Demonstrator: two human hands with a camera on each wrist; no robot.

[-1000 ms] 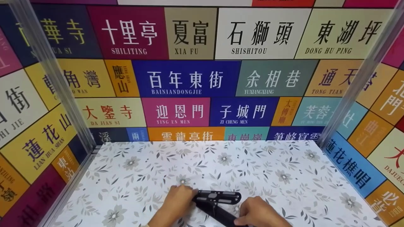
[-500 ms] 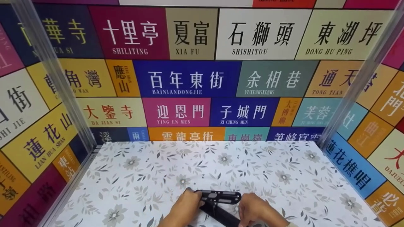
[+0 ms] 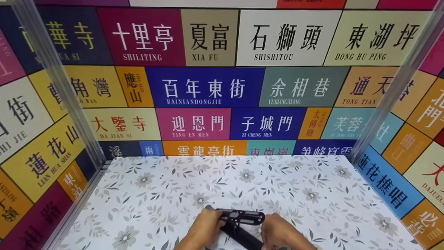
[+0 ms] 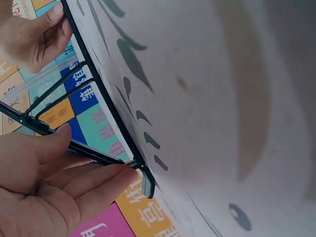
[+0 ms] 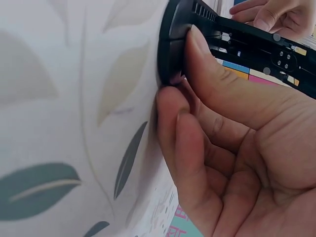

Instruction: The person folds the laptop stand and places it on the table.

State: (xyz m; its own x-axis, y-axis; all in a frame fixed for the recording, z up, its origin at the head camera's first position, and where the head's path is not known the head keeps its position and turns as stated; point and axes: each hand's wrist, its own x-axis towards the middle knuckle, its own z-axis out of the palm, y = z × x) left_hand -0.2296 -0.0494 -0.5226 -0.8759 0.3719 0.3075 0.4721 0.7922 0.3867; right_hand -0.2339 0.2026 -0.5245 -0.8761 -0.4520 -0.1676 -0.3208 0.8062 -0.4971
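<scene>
A black folding stand (image 3: 241, 217) with grey pads is held at the table's near side, its upper panel raised at an angle from the lower bar. My left hand (image 3: 204, 227) grips its left, hinged end; the left wrist view has the thumb (image 4: 61, 138) on the panel and the fingers underneath. Thin struts (image 4: 54, 91) join the two parts there. At the lower bar's near end, my right hand (image 3: 281, 231) pinches the stand. Close up in the right wrist view, the right thumb (image 5: 212, 64) lies on the black end piece (image 5: 173, 47), with fingers curled beside it.
The table (image 3: 166, 194) wears a white cloth with grey flowers and leaves. Panels of colourful lettered signs (image 3: 204, 86) enclose it at the back and sides. Clear upright strips (image 3: 378, 100) stand at the back corners.
My left hand has shifted slightly right and nearer along the stand. The right hand has turned and drawn its fingers in at the bar's end. The stand keeps almost the same place and angle.
</scene>
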